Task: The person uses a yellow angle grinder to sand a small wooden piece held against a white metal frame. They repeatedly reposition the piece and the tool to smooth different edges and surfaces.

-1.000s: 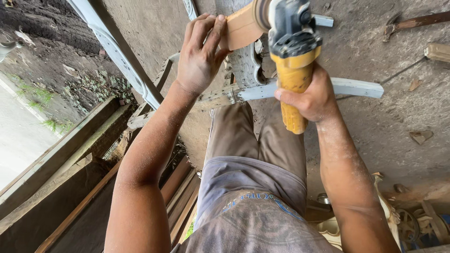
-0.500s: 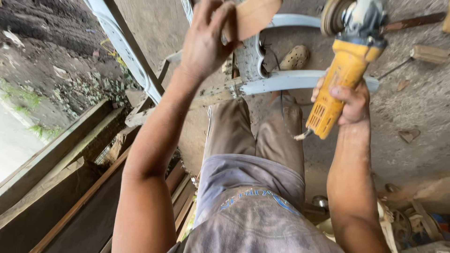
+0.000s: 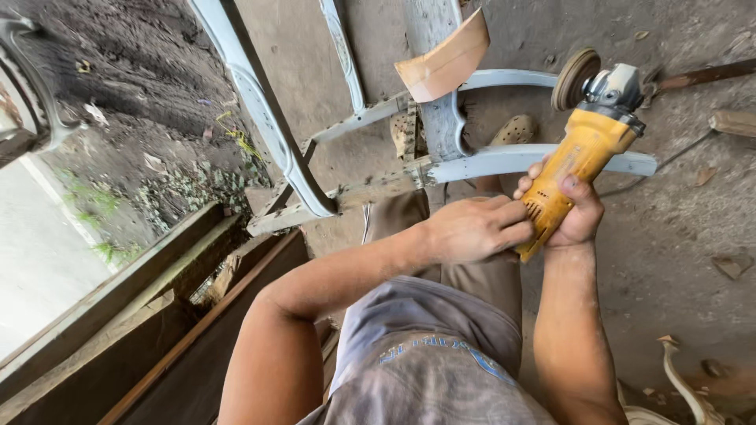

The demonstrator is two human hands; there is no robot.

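Grinder (image 3: 581, 161) in both hands, chair frame (image 3: 441, 138) beside

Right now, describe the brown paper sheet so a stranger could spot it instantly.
Find the pale blue carved furniture frame lying on the concrete floor. On its upright middle piece rests a folded tan sanding sheet, left of the yellow grinder. It is the only flat, paper-like piece there.

Two hands, left (image 3: 472, 228) and right (image 3: 571, 211); one yellow angle grinder (image 3: 579, 157); one pale blue chair frame (image 3: 472, 161); one tan sandpaper piece (image 3: 445, 59); one sandalled foot (image 3: 516, 130).
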